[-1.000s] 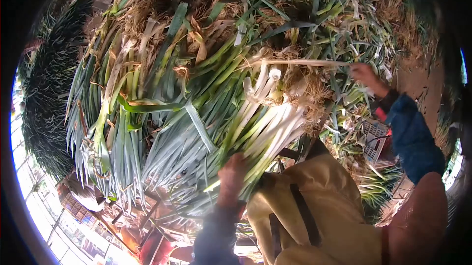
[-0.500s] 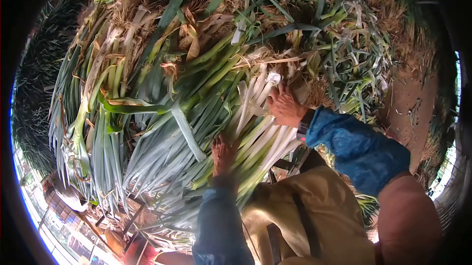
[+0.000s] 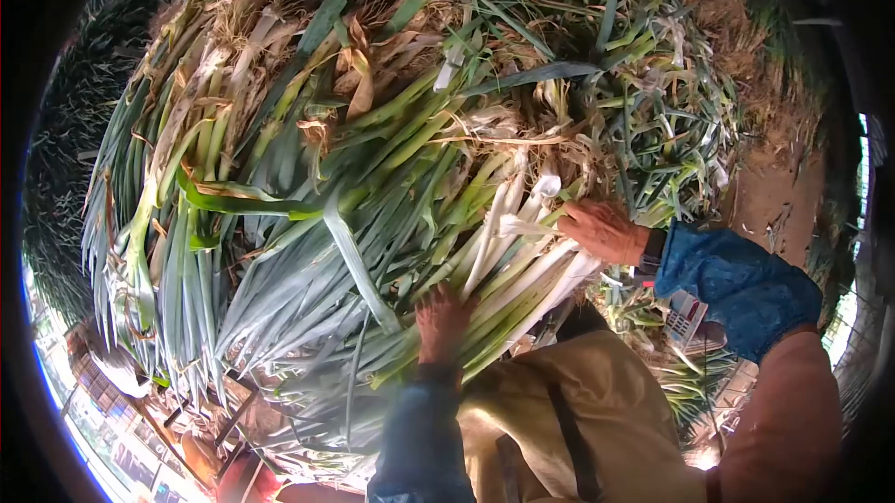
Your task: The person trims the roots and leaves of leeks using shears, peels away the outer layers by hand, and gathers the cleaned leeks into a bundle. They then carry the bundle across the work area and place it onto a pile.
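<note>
A large pile of long green onions (image 3: 308,251) lies before me, with green leaves toward the lower left and white stems toward the right. My left hand (image 3: 443,324), slightly blurred, is curled over the green part of several stalks near my lap. At the right end of the white stems (image 3: 550,270), my right hand (image 3: 604,231) has its fingers closed on a pale green onion stem (image 3: 522,225). The fingertips are partly hidden. Just above that hand a bare white stem end (image 3: 547,186) shows.
Dry roots and brown husks (image 3: 419,4) line the top of the pile. Loose leaf scraps (image 3: 671,102) are heaped at the upper right, beside bare brown ground (image 3: 778,191). A tan apron (image 3: 578,400) covers my lap. More green onions (image 3: 79,158) stand at the far left.
My right hand has moved right and slightly down, drawing a pale stem end with it. My left hand has shifted a little to the right along the stalks.
</note>
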{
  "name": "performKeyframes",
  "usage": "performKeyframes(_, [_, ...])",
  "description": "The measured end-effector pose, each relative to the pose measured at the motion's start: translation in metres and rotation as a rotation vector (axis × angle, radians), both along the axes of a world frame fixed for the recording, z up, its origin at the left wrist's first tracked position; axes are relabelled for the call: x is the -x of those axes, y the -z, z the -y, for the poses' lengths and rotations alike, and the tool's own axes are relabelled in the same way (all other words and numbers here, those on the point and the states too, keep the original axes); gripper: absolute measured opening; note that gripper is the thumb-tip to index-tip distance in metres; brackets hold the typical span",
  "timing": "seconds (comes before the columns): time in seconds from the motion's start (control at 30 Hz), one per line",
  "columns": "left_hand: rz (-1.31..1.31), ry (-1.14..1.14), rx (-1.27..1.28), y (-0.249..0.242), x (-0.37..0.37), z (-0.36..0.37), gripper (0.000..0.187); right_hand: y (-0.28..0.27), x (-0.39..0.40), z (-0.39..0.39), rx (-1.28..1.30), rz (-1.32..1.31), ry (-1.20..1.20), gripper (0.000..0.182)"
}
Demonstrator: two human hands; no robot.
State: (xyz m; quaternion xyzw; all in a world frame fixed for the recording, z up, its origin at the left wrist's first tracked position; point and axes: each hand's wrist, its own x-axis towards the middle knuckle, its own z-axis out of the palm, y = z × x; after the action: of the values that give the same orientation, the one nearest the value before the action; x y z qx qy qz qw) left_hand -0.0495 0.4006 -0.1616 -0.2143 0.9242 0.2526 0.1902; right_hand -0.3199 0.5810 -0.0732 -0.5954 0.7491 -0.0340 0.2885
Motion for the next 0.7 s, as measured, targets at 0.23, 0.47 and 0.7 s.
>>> performKeyframes(0.23, [-0.060, -0.028, 0.184, 0.006, -0.009, -0.013, 0.064, 0.007, 0.194, -0.082, 0.068, -0.289, 0.488, 0.021])
performKeyframes(0.47, [-0.011, -0.030, 0.176, -0.003, -0.010, -0.017, 0.068, -0.023, 0.181, 0.004, -0.008, -0.629, 0.239, 0.048])
performKeyframes(0.7, [-0.023, -0.040, 0.229, -0.026, -0.018, -0.041, 0.059, 0.103, -0.050, 0.136, 0.113, -0.106, 0.001, 0.062])
